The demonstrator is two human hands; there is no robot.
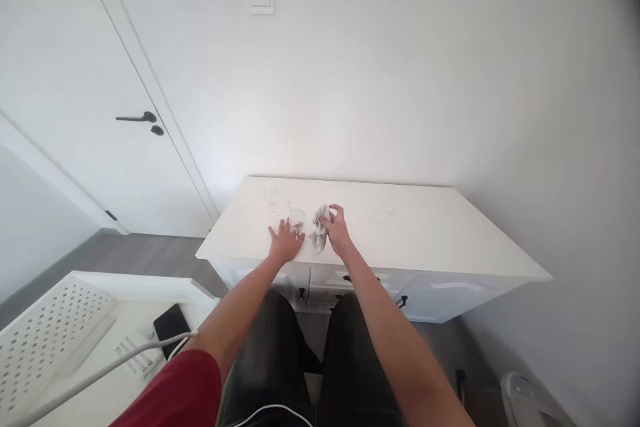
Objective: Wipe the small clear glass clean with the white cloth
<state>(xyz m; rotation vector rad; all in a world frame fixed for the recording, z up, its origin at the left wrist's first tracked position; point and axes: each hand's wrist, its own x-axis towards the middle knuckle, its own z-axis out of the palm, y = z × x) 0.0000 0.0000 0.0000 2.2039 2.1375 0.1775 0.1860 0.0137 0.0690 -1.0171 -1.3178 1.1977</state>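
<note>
A crumpled white-grey cloth (321, 219) is pinched in my right hand (338, 230), just above the white cabinet top (420, 233). My left hand (285, 241) rests low on the same top with its fingers spread. Right by those fingers stands a clear drinking glass (297, 217); its lower part is partly hidden, and whether the fingertips touch it I cannot tell. A little farther back on the left is a second clear glass (271, 197), which looks stemmed.
Faint transparent shapes (383, 213) lie on the right half of the cabinet top. Below its front edge are drawers with black knobs (302, 293). At lower left, a white surface (100, 360) holds a black phone-like slab (173, 325), and a white cable (115, 363) crosses near my left arm.
</note>
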